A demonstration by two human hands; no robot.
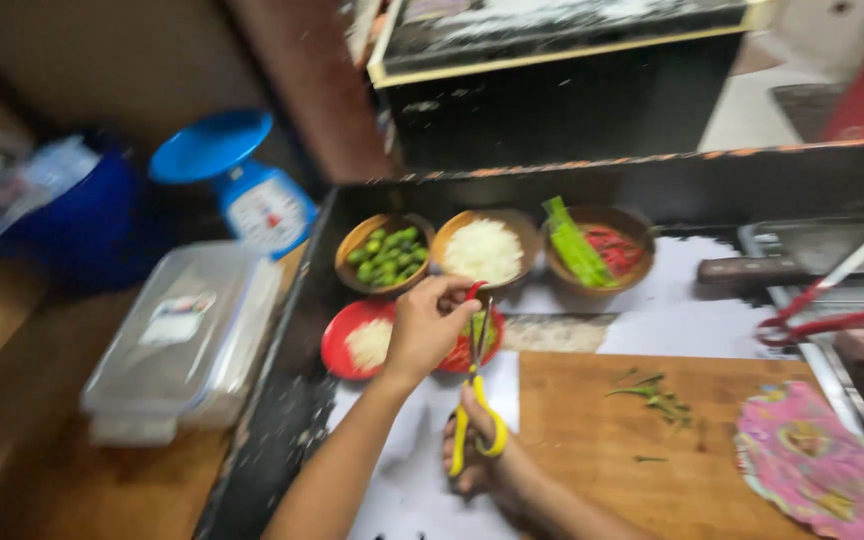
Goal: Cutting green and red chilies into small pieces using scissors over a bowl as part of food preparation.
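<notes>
A: Where are the scissors [476,400] located?

B: At 6 o'clock in the view, blades pointing to 12 over the red plate [347,345]. The yellow handles are grasped by the right hand [472,450].

A: And the left hand [427,325]?

B: It is pinched on a red chilli [475,290] at the blade tips.

A: What surrounds them?

B: Three bowls [592,250] are set at 12 o'clock, a wooden board [642,450] at 3, a blue scale [242,185] at 10.

whole view motion-blurred, patterned cloth [812,470] cut off — bottom-right edge
</notes>
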